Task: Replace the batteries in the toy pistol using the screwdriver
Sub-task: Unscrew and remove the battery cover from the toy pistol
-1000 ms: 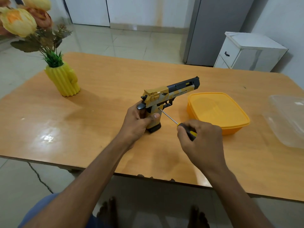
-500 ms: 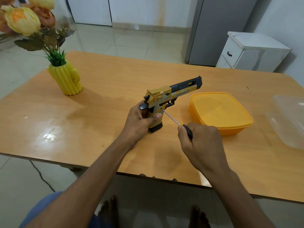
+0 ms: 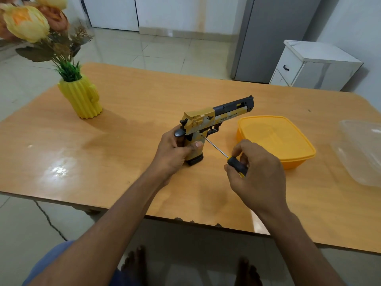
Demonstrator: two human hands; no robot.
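Though lidded, orange container (image 3: 276,139) beside toy pistol (image 3: 214,118)

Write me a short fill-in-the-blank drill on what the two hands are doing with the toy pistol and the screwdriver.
1. The left hand grips the toy pistol by its ____.
2. The right hand holds the ____ by its black handle.
3. The screwdriver tip meets the pistol's ____.
4. Right of the pistol sits an orange container with its ____ on.

Missing words: grip; screwdriver; grip; lid
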